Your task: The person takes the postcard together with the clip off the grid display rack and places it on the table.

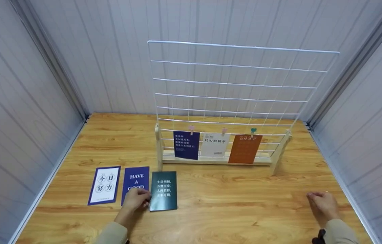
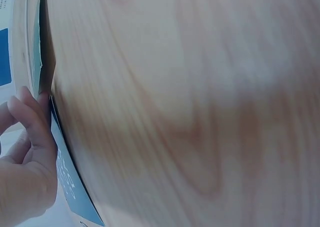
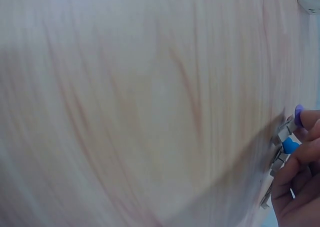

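In the head view my left hand (image 1: 136, 199) pinches the left edge of a dark green card (image 1: 164, 191) printed with white lines of writing. The left wrist view shows that card (image 2: 37, 47) with its edge raised off the wood above a dark gap. My right hand (image 1: 324, 203) is low over the table at the far right. In the right wrist view its fingertips pinch a small clothespin with a purple top (image 3: 298, 115). A clothespin with a blue top (image 3: 290, 146) lies beside it, with another clothespin (image 3: 266, 197) below, partly hidden by the fingers.
A white wire grid rack (image 1: 238, 84) on a wooden stand (image 1: 216, 162) holds a navy card (image 1: 186, 145), a white card (image 1: 214, 145) and an orange card (image 1: 245, 149), each clipped. A purple card (image 1: 136, 173) and a purple-bordered white card (image 1: 104, 185) lie at left. Panels enclose the table.
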{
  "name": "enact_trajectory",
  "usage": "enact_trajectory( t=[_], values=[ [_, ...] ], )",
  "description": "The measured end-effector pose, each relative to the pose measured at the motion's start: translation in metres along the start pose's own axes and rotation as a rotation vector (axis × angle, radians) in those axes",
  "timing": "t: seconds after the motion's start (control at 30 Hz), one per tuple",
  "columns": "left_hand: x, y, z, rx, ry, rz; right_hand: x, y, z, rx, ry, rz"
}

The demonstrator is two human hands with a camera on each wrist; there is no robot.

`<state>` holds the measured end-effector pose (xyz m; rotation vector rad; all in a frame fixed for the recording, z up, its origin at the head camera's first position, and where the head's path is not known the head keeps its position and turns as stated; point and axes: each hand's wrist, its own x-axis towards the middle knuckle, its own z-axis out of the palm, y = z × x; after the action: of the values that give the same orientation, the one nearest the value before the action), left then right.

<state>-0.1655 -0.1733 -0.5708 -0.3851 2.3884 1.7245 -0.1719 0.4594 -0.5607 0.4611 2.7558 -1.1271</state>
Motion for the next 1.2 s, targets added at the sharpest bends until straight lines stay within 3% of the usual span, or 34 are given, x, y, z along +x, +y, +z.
enact_trajectory(
  t=[0.5,0.67,0.9,1.2],
  values=[
    [0.000,0.010,-0.003,-0.034,0.021,0.019,-0.002,-0.005,-0.002,0.015,0.003,0.023],
    [0.000,0.020,-0.004,-0.048,0.040,0.059,0.000,-0.013,-0.006,0.035,-0.007,0.036],
    [0.000,0.033,-0.005,-0.058,0.038,0.120,-0.002,-0.025,-0.006,0.036,0.013,-0.032],
    [-0.005,0.050,-0.003,-0.034,0.047,0.179,-0.003,-0.049,-0.003,0.312,-0.014,-0.046]
  ],
)
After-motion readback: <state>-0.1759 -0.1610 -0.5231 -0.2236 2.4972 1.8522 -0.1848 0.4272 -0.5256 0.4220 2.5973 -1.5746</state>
